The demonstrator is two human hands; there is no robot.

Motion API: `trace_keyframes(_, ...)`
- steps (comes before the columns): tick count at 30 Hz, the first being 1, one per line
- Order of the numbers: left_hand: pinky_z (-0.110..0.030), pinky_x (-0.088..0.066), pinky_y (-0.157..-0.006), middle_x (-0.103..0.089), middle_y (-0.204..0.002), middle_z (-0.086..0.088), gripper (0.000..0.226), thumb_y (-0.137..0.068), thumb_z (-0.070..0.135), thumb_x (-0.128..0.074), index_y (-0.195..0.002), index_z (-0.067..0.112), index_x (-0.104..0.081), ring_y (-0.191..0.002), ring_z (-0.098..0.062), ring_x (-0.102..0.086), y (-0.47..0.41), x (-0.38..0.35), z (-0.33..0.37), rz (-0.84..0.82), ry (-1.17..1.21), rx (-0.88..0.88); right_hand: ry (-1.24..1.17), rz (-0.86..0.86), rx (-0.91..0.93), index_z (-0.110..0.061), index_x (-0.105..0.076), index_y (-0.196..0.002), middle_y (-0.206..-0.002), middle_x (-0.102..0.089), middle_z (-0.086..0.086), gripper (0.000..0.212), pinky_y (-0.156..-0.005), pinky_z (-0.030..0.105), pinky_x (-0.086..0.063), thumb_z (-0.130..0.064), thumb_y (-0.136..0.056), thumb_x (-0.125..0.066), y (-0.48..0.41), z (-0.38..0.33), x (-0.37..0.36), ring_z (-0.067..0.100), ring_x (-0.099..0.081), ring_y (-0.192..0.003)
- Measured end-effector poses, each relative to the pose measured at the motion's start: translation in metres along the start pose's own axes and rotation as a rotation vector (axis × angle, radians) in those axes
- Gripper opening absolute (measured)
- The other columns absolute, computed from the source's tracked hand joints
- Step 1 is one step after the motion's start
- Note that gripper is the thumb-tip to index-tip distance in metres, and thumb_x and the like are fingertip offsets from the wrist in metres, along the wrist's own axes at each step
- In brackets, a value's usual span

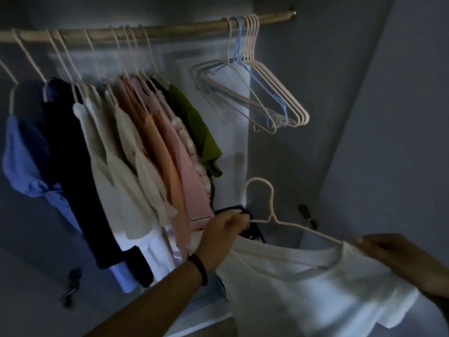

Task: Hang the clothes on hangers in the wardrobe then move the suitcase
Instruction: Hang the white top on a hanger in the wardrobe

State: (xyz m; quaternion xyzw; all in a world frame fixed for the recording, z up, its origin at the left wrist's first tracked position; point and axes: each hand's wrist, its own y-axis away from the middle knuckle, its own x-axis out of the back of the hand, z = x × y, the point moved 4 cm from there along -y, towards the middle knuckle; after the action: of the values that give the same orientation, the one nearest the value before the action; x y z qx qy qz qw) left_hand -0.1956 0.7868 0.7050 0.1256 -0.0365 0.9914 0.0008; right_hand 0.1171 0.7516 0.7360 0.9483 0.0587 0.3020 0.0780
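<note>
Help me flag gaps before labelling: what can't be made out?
Head view:
- Suitcase: out of frame.
- White T-shirt: bottom edge cuts its lower part.
- Right hand: right edge cuts the arm; shirt hides its grip.
- Hanger: one end hidden in left hand's grip.
- Dark object behind left hand: dim, half hidden.

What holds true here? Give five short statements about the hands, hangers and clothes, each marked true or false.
1. The left hand pinches the white wire hanger. True.
2. The white T-shirt already hangs from the wooden rail. False: it is held low, off the rail.
3. A bunch of empty wire hangers hangs near the rail's right end. True.
4. The green garment hangs leftmost of the hung clothes. False: it hangs rightmost.
5. The right hand holds nothing. False: it grips the T-shirt.
</note>
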Motion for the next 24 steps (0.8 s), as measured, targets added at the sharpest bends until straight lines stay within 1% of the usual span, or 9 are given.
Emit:
trace_keyframes(2, -0.009, -0.043, -0.064, -0.066, -0.069, 0.011, 0.02, -0.093, 0.029, -0.057, -0.077, 0.024, -0.067, -0.062, 0.009, -0.057, 0.001, -0.033, -0.005, -0.131, 0.045, 0.077, -0.054, 0.038, -0.041, 0.002, -0.069, -0.071, -0.069, -0.072, 0.013, 0.076, -0.059, 0.024, -0.044, -0.072, -0.07, -0.055, 0.005, 0.011, 0.001, 0.018, -0.068, -0.065)
trace_keyframes(4, -0.01, -0.045, -0.066, -0.068, -0.077, 0.01, 0.023, -0.095, 0.031, -0.052, -0.082, 0.022, -0.069, -0.067, 0.007, -0.06, -0.001, -0.059, -0.006, -0.232, 0.092, 0.133, -0.049, 0.085, -0.05, -0.003, -0.071, -0.068, -0.071, -0.072, 0.012, 0.062, -0.067, 0.029, -0.045, -0.058, -0.078, -0.045, 0.008, 0.015, 0.001, 0.026, -0.07, -0.076)
trace_keyframes(7, -0.011, -0.047, -0.07, -0.069, -0.083, 0.01, 0.025, -0.094, 0.035, -0.05, -0.085, 0.023, -0.069, -0.075, 0.002, -0.062, -0.005, -0.093, 0.002, -0.337, 0.138, 0.168, -0.081, 0.101, -0.096, -0.009, -0.073, -0.067, -0.07, -0.072, 0.006, 0.071, -0.075, 0.031, -0.047, -0.068, -0.081, -0.036, 0.011, 0.013, -0.007, 0.023, -0.069, -0.074)
trace_keyframes(9, -0.017, -0.049, -0.079, -0.069, -0.086, 0.008, 0.025, -0.093, 0.039, -0.052, -0.083, 0.024, -0.069, -0.085, -0.005, -0.063, -0.005, -0.115, 0.008, -0.386, 0.139, 0.167, -0.143, 0.116, -0.121, -0.012, -0.075, -0.07, -0.07, -0.073, 0.006, 0.082, -0.074, 0.029, -0.048, -0.081, -0.078, -0.031, 0.01, 0.012, -0.014, 0.017, -0.069, -0.071)
trace_keyframes(12, -0.031, -0.052, -0.085, -0.072, -0.085, 0.0, 0.036, -0.08, 0.056, -0.06, -0.081, 0.022, -0.072, -0.089, -0.016, -0.067, -0.005, -0.142, 0.015, -0.393, 0.144, 0.197, -0.244, 0.156, -0.116, -0.013, -0.076, -0.07, -0.072, -0.073, 0.007, 0.079, -0.071, 0.027, -0.048, -0.071, -0.084, -0.024, 0.008, 0.008, -0.027, 0.017, -0.068, -0.071)
trace_keyframes(14, -0.034, -0.053, -0.082, -0.072, -0.081, -0.001, 0.034, -0.082, 0.05, -0.061, -0.082, 0.018, -0.073, -0.084, -0.017, -0.068, -0.005, -0.155, 0.017, -0.385, 0.174, 0.196, -0.295, 0.172, -0.124, -0.006, -0.074, -0.074, -0.075, -0.072, 0.014, 0.08, -0.074, 0.03, -0.049, -0.066, -0.086, -0.022, 0.007, 0.005, -0.032, 0.023, -0.068, -0.072)
trace_keyframes(16, -0.031, -0.054, -0.081, -0.073, -0.083, 0.0, 0.024, -0.09, 0.038, -0.059, -0.082, 0.019, -0.072, -0.083, -0.014, -0.068, -0.004, -0.164, 0.019, -0.406, 0.171, 0.167, -0.329, 0.176, -0.131, -0.001, -0.072, -0.078, -0.077, -0.07, 0.018, 0.084, -0.072, 0.029, -0.05, -0.066, -0.086, -0.021, 0.006, 0.005, -0.035, 0.028, -0.067, -0.074)
trace_keyframes(20, -0.022, -0.052, -0.072, -0.068, -0.077, 0.003, 0.021, -0.093, 0.032, -0.056, -0.079, 0.019, -0.066, -0.074, -0.006, -0.064, -0.007, -0.179, 0.02, -0.428, 0.151, 0.145, -0.423, 0.206, -0.17, -0.006, -0.074, -0.08, -0.078, -0.073, 0.013, 0.075, -0.062, 0.017, -0.053, -0.06, -0.09, -0.023, 0.009, 0.01, -0.032, 0.021, -0.07, -0.072)
trace_keyframes(24, -0.022, -0.05, -0.069, -0.065, -0.074, 0.0, 0.023, -0.094, 0.033, -0.054, -0.078, 0.018, -0.062, -0.073, -0.012, -0.062, -0.02, -0.184, 0.025, -0.439, 0.139, 0.157, -0.454, 0.118, -0.084, -0.012, -0.074, -0.091, -0.089, -0.074, 0.01, 0.062, -0.081, 0.033, -0.055, -0.051, -0.095, -0.026, 0.011, 0.009, -0.031, 0.023, -0.071, -0.084)
